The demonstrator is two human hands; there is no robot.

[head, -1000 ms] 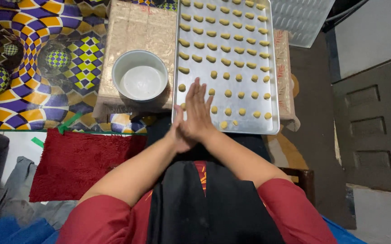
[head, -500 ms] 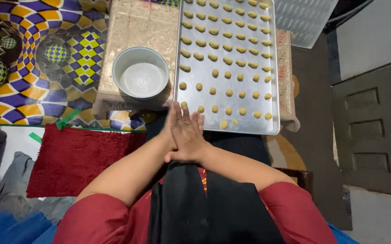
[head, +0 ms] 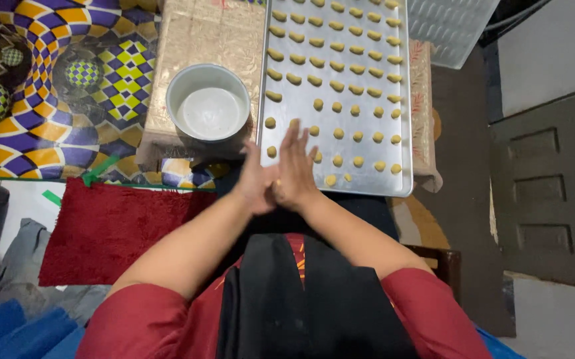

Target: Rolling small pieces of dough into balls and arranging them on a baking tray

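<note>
The left hand and the right hand are pressed palm to palm just over the near edge of the baking tray, the right lying slightly on top with its fingers stretched flat and together toward the tray. The left hand's fingers are mostly hidden under the right, so how they lie cannot be told beyond the flat press. Flat palms pressed like this suit rolling a small lump between them, and a sliver of yellow at the seam of the palms may be dough, though it is too small to be sure. The tray sits lengthwise away from the person on a low worktop covered in gold patterned cloth, near end closest to the hands, so a piece can be set down without a reach. The dough pieces lie in tidy rows with gaps between them: elongated ones farther off, small round balls in the nearer rows, and the nearest row only partly filled, with bare metal on its right. A white bowl stands just beside the tray's left edge, within reach of the left hand; it looks pale and empty inside. A red mat lies on the floor to the person's left, against a bright rug.
</note>
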